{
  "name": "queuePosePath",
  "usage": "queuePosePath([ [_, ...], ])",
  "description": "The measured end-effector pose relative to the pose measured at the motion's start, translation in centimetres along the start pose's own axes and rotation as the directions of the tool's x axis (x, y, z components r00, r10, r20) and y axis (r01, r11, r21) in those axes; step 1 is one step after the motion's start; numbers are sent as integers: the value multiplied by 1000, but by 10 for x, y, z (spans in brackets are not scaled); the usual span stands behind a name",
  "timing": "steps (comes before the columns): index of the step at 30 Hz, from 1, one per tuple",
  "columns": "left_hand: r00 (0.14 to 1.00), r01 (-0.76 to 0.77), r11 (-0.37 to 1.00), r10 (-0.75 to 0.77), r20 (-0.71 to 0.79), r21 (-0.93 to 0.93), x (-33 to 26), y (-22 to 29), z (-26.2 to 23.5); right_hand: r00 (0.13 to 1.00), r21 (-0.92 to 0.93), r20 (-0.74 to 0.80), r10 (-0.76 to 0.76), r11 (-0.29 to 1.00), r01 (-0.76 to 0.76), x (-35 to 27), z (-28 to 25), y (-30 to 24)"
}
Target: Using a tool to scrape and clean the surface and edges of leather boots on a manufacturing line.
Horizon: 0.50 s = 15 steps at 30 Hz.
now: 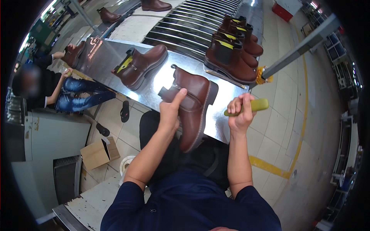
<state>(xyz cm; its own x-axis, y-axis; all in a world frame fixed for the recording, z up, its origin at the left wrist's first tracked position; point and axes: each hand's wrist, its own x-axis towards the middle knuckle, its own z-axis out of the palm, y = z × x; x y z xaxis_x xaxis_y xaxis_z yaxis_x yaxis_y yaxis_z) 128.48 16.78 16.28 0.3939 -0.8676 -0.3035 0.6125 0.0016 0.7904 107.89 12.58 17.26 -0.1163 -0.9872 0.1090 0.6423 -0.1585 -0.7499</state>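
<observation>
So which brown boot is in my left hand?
The boot with its toe toward your body and its sole turned right, gripped by your left hand. The other boots are apart from you.

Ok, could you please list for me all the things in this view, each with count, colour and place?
Held ankle boot: 1, brown, in left hand
Tool handle: 1, olive green, in right hand
Lone ankle boot: 1, brown, on table, left
Grouped ankle boots: several, overlapping, brown, table's right end
Distant boots: at least 2, brown, top left
Metal table: 1, silver, in front
Roller conveyor: 1, silver, beyond table
Slippers: 2, black, left floor
Cardboard box: 1, tan, left floor
Co-worker: 1, dark shirt, blue jeans, far left, beside another brown boot
Background items: too unclear to count
Hands: 2, bare, left and right, centre
</observation>
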Motion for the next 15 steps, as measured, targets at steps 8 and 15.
queuePosePath([
  [8, 997, -10, 998, 14, -75, 60, 8, -24, -6, 987, -211, -29, -158, 966, 149, -14, -10, 20],
  [15, 996, -48, 996, 54, -76, 69, 10, -29, -9, 991, -358, 51, -121, 924, 131, -11, -19, 36],
])
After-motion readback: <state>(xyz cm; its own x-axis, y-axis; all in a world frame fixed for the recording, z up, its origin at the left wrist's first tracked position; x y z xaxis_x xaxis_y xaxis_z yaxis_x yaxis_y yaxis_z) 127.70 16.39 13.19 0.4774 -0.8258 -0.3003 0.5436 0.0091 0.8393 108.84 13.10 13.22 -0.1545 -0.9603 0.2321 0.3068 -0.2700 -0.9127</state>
